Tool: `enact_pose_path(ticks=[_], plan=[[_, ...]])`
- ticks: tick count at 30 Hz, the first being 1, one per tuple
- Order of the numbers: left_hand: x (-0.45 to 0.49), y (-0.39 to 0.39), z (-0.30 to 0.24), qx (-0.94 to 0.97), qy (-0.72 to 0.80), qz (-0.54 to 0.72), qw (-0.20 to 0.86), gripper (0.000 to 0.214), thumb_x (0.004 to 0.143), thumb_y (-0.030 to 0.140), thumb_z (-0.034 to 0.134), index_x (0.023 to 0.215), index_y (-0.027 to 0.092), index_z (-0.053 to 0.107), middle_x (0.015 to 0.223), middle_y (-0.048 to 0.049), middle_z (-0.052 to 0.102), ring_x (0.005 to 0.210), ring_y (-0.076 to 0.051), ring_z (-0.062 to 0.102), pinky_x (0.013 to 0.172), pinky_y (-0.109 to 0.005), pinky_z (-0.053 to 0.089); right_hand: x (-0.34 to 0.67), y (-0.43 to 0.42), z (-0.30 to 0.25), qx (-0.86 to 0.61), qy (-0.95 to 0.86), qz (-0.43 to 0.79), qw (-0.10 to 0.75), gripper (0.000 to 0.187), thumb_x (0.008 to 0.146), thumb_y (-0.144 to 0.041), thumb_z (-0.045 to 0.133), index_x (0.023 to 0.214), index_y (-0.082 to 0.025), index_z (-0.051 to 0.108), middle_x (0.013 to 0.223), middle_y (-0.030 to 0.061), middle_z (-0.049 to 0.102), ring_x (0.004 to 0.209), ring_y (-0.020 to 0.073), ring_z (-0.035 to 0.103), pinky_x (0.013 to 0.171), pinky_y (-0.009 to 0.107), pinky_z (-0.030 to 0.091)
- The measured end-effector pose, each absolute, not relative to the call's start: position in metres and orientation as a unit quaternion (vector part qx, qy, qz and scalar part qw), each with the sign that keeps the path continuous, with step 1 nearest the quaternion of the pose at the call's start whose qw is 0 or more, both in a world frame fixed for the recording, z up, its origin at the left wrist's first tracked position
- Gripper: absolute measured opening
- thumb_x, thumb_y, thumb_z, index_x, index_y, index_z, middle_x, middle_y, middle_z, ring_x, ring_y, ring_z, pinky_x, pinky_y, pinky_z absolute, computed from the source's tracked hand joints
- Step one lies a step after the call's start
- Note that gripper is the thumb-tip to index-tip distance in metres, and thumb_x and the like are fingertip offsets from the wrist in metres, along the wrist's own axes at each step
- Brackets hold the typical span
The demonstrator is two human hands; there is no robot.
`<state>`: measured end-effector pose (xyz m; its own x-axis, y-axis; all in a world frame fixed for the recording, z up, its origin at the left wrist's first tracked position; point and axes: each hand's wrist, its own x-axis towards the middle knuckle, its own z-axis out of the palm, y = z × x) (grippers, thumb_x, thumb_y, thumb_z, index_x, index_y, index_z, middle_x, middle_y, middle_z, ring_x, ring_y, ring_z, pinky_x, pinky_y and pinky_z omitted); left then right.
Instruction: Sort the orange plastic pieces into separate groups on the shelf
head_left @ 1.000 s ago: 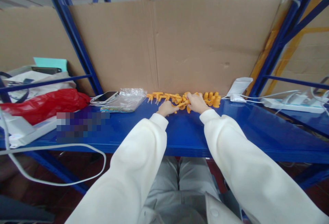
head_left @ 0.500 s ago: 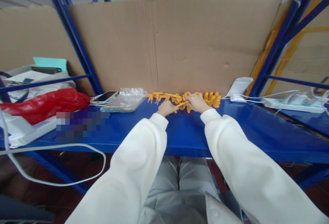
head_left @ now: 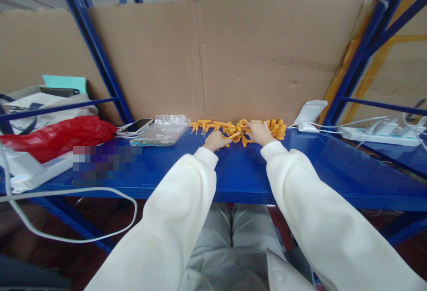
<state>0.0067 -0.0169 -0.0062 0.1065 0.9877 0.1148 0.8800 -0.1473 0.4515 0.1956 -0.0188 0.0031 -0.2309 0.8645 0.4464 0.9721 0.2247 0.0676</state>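
Pinching a slim orange piece (head_left: 235, 135) in my left hand (head_left: 216, 140), over the bench (head_left: 240, 175), near the cardboard (head_left: 253, 59). My right hand (head_left: 260, 132) is just beside, fingers curled over more orange parts; can't tell if it grips one. Orange T-shaped pieces with metal spirals (head_left: 207, 123) sit left, stubby orange pieces (head_left: 280, 131) right.

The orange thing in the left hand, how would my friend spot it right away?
Start at the blue shelf and find the orange pieces along the cardboard wall. Near their middle is the left hand. The orange thing sticks out of its grip toward the right hand, while pieces behind it rest on the shelf.
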Motion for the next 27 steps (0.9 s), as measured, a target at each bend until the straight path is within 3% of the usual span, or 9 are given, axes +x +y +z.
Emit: enact_pose_path(ticks=[5, 12, 20, 27], plan=[[0.007, -0.018, -0.005, 0.729, 0.643, 0.196, 0.130, 0.035, 0.085, 0.052, 0.066, 0.078, 0.017, 0.068, 0.066, -0.0032, 0.069, 0.058, -0.017, 0.068, 0.058, -0.025, 0.052, 0.199, -0.017, 0.007, -0.631, -0.737, -0.163, 0.181, 0.029, 0.095, -0.021, 0.053, 0.118, -0.015, 0.069, 0.123, 0.0187, 0.071, 0.121, 0.0326, 0.061, 0.099, 0.044, 0.043], [0.007, -0.016, -0.004, 0.732, 0.645, 0.178, 0.127, 0.035, 0.085, 0.050, 0.065, 0.075, 0.017, 0.068, 0.066, -0.0042, 0.071, 0.057, -0.017, 0.068, 0.057, -0.025, 0.052, 0.213, -0.007, 0.003, -0.671, -0.715, -0.095, 0.169, 0.039, 0.090, -0.004, 0.046, 0.120, -0.013, 0.070, 0.123, 0.0176, 0.072, 0.116, 0.0267, 0.067, 0.098, 0.036, 0.049], [0.007, -0.016, -0.003, 0.734, 0.645, 0.168, 0.133, 0.034, 0.085, 0.049, 0.064, 0.074, 0.017, 0.069, 0.064, -0.0039, 0.070, 0.060, -0.018, 0.069, 0.059, -0.024, 0.053, 0.226, 0.014, -0.009, -0.654, -0.712, -0.043, 0.251, 0.045, 0.076, -0.003, 0.058, 0.116, -0.018, 0.074, 0.119, 0.0127, 0.075, 0.115, 0.0278, 0.067, 0.102, 0.040, 0.050], [0.006, -0.017, -0.004, 0.739, 0.641, 0.169, 0.122, 0.037, 0.086, 0.051, 0.062, 0.073, 0.016, 0.069, 0.064, -0.0053, 0.070, 0.060, -0.018, 0.069, 0.059, -0.025, 0.052, 0.227, 0.009, -0.001, -0.665, -0.692, -0.085, 0.267, 0.044, 0.081, -0.003, 0.051, 0.117, -0.017, 0.074, 0.121, 0.0129, 0.074, 0.112, 0.0266, 0.067, 0.097, 0.038, 0.048]])
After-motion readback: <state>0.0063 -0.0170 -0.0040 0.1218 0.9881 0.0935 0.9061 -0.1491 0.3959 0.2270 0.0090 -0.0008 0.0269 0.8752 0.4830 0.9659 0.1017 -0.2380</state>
